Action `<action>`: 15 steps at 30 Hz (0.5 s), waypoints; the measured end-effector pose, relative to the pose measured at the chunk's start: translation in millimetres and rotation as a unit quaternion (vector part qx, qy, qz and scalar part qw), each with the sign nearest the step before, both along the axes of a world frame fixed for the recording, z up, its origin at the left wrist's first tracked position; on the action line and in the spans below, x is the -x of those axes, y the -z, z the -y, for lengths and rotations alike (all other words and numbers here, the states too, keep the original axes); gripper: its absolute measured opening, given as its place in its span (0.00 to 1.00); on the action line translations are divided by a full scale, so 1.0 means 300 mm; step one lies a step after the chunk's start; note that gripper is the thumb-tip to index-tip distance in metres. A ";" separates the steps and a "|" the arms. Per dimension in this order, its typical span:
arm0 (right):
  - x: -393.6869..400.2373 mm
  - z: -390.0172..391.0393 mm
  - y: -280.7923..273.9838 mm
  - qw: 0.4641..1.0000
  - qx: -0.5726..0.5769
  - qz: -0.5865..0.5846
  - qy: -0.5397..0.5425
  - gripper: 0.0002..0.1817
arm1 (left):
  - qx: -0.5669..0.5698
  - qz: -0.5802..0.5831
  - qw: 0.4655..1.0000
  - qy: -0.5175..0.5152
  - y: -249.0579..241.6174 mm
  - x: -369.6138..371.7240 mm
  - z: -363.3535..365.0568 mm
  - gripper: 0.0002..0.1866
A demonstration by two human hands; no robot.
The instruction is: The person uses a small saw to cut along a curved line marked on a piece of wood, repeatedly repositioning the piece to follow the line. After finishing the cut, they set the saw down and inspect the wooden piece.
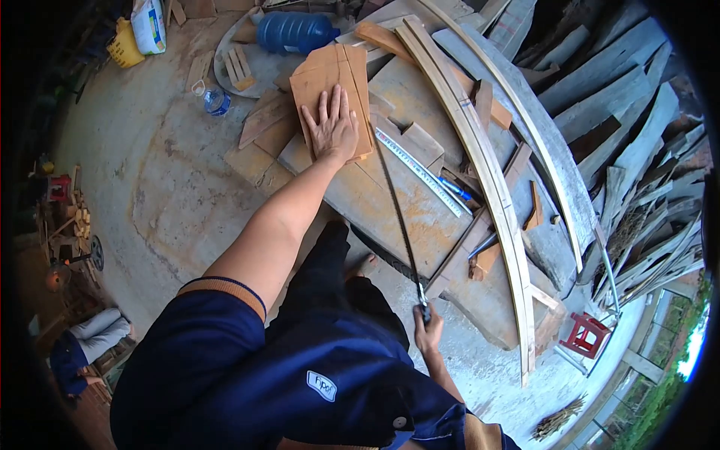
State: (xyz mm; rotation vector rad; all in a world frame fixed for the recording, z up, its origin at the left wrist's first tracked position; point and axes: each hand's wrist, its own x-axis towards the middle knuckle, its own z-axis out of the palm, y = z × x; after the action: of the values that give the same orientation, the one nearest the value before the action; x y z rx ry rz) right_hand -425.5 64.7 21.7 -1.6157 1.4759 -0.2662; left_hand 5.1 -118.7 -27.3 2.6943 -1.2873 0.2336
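My left hand [332, 131] lies flat with its fingers spread on a reddish wooden block [349, 75], which has dark pencil-like lines across its top. In my right hand [428, 328] is the dark handle of a handsaw [400, 214]. Its long narrow blade reaches from my fist up to the right edge of the block; whether the teeth are in the wood cannot be made out. A white measuring tape or ruler [417, 171] lies on the work surface [352, 191] just right of the blade, with a blue pen [455, 187] beside it.
Long curved wooden strips [491, 180] run along the right of the surface. A large blue water bottle [296, 32] lies at the back, and a smaller bottle [216, 101] stands at left. Stacked rough boards [607, 75] and a red stool [586, 334] are to the right. Another person [90, 349] sits far left.
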 end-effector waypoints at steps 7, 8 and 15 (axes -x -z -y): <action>-0.071 0.212 0.048 0.974 0.178 -0.138 -0.016 0.12 | 0.021 -0.006 1.000 0.015 -0.026 0.008 -0.012 0.30; -0.103 0.261 0.076 0.974 0.185 -0.127 -0.019 0.12 | 0.037 -0.015 0.999 0.026 -0.023 0.001 -0.023 0.30; -0.234 0.541 0.141 0.955 0.244 -0.146 -0.082 0.22 | 0.144 -0.074 0.987 0.012 -0.045 -0.016 -0.082 0.34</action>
State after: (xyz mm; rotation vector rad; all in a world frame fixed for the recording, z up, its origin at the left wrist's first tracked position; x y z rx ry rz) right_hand -355.3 -97.6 -20.5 -2.2431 1.5621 -0.3253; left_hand 9.9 -94.1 -13.9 2.4031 -1.1444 0.1958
